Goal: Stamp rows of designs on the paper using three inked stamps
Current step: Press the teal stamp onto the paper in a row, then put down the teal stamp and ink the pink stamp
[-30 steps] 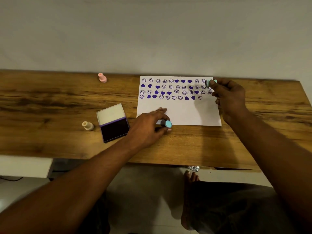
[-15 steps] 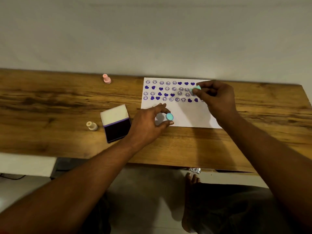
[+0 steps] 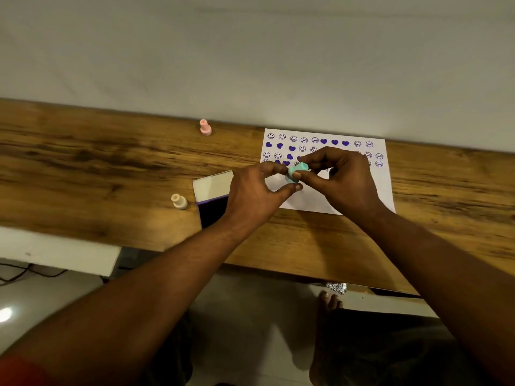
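Observation:
A white paper (image 3: pixel 362 190) with rows of purple smileys and hearts lies on the wooden table (image 3: pixel 97 174). Above its left part my two hands meet. My right hand (image 3: pixel 344 178) pinches a teal stamp (image 3: pixel 297 169). My left hand (image 3: pixel 255 192) pinches the stamp's teal cap (image 3: pixel 290 179), which touches the stamp; I cannot tell whether the two pieces are joined. My hands hide part of the lower stamped rows. An open purple ink pad (image 3: pixel 210 211) with its white lid raised sits left of the paper, partly behind my left wrist.
A pink stamp (image 3: pixel 205 127) stands near the table's far edge, left of the paper. A cream stamp (image 3: pixel 179 201) stands left of the ink pad. Below the near table edge are a crumpled foil ball (image 3: pixel 336 288) and a bare foot (image 3: pixel 328 302).
My right hand brought the teal stamp from the paper's right edge leftward and nearer. My left hand lifted the teal cap off the table to meet it.

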A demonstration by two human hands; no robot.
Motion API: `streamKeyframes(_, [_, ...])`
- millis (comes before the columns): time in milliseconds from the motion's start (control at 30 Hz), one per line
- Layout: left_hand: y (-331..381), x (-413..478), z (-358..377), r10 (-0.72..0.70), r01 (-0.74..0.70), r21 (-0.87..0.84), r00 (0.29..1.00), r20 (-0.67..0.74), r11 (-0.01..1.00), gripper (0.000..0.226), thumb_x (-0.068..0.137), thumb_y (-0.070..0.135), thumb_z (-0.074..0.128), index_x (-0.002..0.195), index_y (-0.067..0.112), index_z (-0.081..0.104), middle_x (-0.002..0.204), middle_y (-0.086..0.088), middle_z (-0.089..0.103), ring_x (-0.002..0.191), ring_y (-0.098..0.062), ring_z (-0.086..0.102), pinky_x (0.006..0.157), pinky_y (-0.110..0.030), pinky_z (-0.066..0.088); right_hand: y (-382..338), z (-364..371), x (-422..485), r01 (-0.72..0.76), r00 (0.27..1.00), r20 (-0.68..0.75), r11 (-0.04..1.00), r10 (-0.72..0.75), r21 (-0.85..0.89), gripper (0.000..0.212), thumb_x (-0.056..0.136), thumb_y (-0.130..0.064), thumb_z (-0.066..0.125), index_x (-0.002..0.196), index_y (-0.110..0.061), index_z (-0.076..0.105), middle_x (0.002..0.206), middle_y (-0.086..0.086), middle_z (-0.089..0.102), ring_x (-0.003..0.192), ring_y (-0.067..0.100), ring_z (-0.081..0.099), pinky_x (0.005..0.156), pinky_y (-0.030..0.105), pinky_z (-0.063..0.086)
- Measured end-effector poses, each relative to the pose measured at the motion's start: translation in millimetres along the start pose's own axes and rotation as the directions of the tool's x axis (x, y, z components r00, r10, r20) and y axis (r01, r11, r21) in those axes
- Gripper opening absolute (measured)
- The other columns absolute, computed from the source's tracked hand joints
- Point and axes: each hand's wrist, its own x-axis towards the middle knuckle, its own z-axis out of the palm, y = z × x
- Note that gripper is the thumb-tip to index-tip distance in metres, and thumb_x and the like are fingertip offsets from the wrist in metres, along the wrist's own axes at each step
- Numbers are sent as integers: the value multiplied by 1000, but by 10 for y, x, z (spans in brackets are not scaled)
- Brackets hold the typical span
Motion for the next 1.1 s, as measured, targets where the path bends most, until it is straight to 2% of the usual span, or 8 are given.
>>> streamKeyframes(200, [0,29,-101,-13,13,-7,1000,-24,1000,41,80,38,91,116,24,79,131,-1,74,127,-18,66,104,-41,56,-47,63,27,33,999,24,999,-32,-32,27,86,-33,86,108,-17,83,100,-11,80,88,7,73,66,7,45])
streamKeyframes(333, [-38,44,-178,-8,8,2,999,-41,1000,41,79,39,91,116,26,79,130,0,75,124,-15,67,86,-13,45,-78,125,49,1,1000,27,1000,-1,-12,26,85,-35,87,108,-23,82,94,-12,80,86,5,74,68,12,49])
streamKeyframes(400, [-54,42,-221,-16,16,2,999,-40,1000,42,78,40,91,117,27,79,130,1,75,123,-13,67,78,-7,37,-101,171,56,-6,999,32,1000,5,16,23,85,-35,87,106,-25,81,92,-12,80,85,4,75,68,13,50])
streamKeyframes(500, [-102,39,-296,-19,17,-53,999,-28,998,42,77,37,92,115,23,80,128,1,76,123,-14,68,83,-11,46,-139,246,75,-11,999,42,999,9,46,22,85,-35,87,104,-26,80,91,-14,79,85,2,75,65,8,47])
streamKeyframes(700, [-135,0,-509,-21,15,-72,997,-79,997,40,77,34,92,112,19,81,118,4,79,115,-9,70,99,-36,58,-258,476,115,-38,998,47,986,30,163,22,85,-27,87,104,-21,78,92,-14,80,86,4,77,72,15,55])
streamKeyframes(933, [-296,-39,-917,5,-9,-23,982,-190,1000,37,77,33,93,109,18,81,109,7,80,107,-5,73,95,-39,61,-523,917,267,-42,997,79,967,23,251,28,86,-26,87,109,-16,77,85,-7,82,87,7,79,80,21,59])
streamKeyframes(1033, [-428,12,-1193,-56,60,16,978,-203,998,41,71,38,96,106,25,81,107,10,80,103,-2,73,90,-34,63,-681,1182,388,-37,994,105,967,10,251,30,85,-27,88,111,-14,78,88,-4,82,86,7,79,74,17,57])
streamKeyframes(1100, [-579,70,-1451,-127,132,26,982,-139,991,49,65,36,100,108,23,82,108,7,80,103,-5,74,91,-37,63,-769,1414,461,-4,993,115,976,-21,217,29,85,-25,88,111,-14,79,95,-5,81,88,4,77,76,15,57])
